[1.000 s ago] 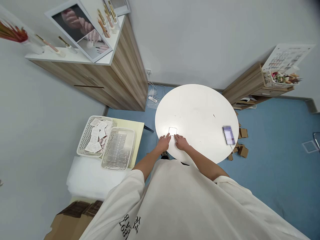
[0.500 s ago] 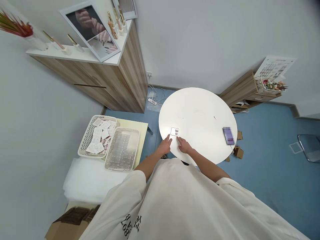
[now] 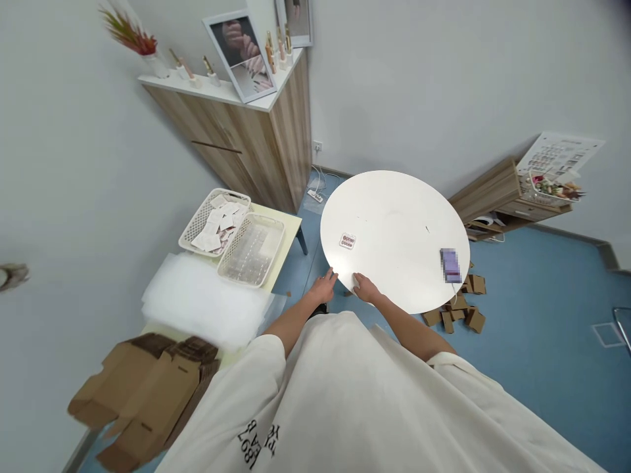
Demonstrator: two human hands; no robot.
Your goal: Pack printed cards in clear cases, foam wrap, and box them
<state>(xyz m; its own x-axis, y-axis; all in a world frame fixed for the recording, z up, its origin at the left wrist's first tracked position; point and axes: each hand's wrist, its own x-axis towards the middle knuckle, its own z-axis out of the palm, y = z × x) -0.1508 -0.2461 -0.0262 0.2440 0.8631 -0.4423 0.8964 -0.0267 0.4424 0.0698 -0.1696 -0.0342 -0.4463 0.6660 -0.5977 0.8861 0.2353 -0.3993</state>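
Small flat case (image 3: 348, 241): pale rim, two rows of reddish pieces showing; exact material too small to tell.
Case spot: lying flat on the round white table (image 3: 404, 249), toward its left side, ahead of both hands and touching neither.
Left hand (image 3: 323, 288): nothing in it, fingers loosely stretched, at the table's near edge; contact with the edge unclear.
Right hand (image 3: 366, 289): fingers loosely bent and apart, no object seen in it, over the near edge.
Case weight: probably very light; a nudge should slide it.
Case stiffness: likely thin, stiff plastic; could crack or pop open if squeezed hard.
Case surface: looks smooth, so likely slippery on the glossy tabletop.
Case hold: opposite side edges, thumb against fingers; low profile makes scooping from above awkward.
Case contents: pieces look small, could shift if tipped; keep level.
Purple device (image 3: 450, 265): pixelated, far right of the table, well apart from the case.
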